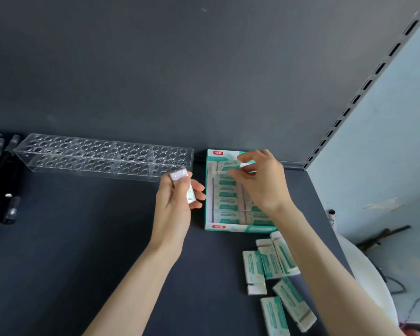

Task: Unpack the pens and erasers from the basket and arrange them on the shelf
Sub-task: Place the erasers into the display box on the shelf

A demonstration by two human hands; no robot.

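Green-banded erasers line the display box on the shelf. Your right hand pinches one at the back row; your left hand grips another. Next, probably: seat it flat, then pass the spare across.

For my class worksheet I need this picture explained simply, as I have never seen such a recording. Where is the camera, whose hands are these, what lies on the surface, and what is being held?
There is no machine here. A person works with bare hands, and the one picture comes from a camera worn on their head, looking forward and down.

The left hand holds an eraser. The right hand pinches a second eraser over the back of an open box with rows of erasers in it.

On the dark shelf there are also loose erasers in front of the box, a clear pen holder with many round holes, and black pens at the far left.
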